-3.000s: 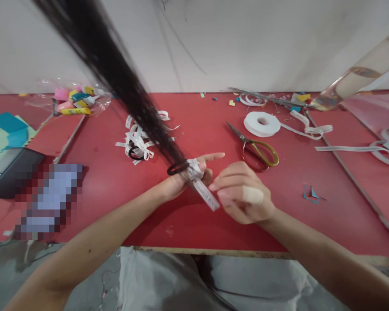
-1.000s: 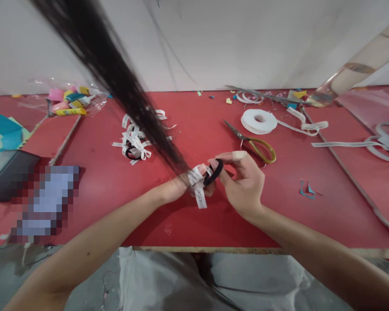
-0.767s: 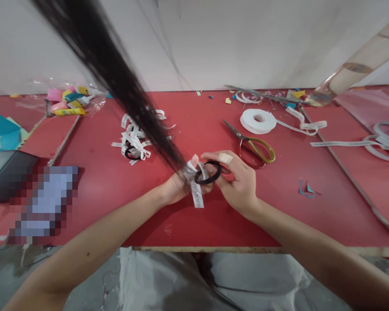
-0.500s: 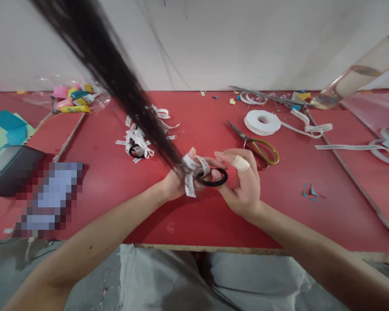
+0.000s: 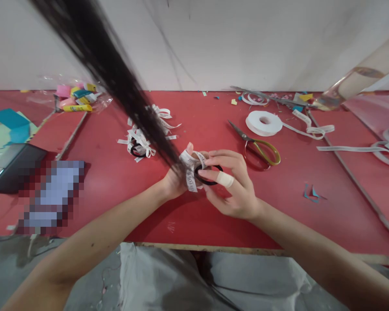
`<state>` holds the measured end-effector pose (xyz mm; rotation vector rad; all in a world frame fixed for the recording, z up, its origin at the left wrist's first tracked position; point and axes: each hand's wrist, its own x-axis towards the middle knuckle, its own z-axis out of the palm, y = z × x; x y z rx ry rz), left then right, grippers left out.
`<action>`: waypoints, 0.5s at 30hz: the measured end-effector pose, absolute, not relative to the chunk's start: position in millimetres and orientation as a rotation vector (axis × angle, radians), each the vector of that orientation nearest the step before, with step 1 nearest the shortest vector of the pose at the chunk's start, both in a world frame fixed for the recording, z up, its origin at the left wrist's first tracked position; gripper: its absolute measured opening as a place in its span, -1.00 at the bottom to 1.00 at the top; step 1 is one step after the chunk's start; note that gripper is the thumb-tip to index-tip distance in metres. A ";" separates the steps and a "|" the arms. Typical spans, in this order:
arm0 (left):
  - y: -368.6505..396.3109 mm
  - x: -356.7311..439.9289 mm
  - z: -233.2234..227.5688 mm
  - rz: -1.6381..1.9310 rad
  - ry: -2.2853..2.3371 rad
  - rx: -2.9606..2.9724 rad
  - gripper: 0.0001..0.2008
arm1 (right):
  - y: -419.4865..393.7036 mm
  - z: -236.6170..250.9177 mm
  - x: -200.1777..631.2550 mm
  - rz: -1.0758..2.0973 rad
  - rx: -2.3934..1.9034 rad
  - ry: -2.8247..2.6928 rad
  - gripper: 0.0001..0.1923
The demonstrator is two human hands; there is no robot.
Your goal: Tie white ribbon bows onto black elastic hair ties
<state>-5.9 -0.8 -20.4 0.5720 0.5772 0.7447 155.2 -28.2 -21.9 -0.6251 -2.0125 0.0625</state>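
On the red bench (image 5: pixel 110 172), a pile of finished ribbon bows (image 5: pixel 139 140) lay left of centre. Near the front edge, the left hand (image 5: pixel 176 181) pinched a printed white ribbon (image 5: pixel 189 168) knotted on a black hair tie (image 5: pixel 210 175); the right hand (image 5: pixel 235 185) gripped the tie, fingers (image 5: pixel 225 179) closed. Scissors (image 5: pixel 257 144) and a ribbon roll (image 5: pixel 264 123) sat towards the back right.

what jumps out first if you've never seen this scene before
First the two hands meeting at the middle of the red table: the left hand and right hand together hold a black hair tie with a printed white ribbon knotted on it. A blurred dark lock of hair slants across the view from upper left. Behind lie yellow-handled scissors and a white ribbon roll.
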 end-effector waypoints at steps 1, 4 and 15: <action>-1.2 -4.9 -19.5 0.755 0.577 0.550 -0.43 | -29.0 -22.2 153.7 0.034 -0.618 -2.043 -0.56; -2.6 -1.3 -15.0 0.800 0.602 0.487 -0.46 | -32.0 -22.4 148.1 -0.003 -0.615 -2.064 -0.68; -2.9 -2.9 -19.2 0.872 0.494 0.688 -0.43 | -37.7 -20.6 151.8 -0.010 -0.482 -2.072 -0.77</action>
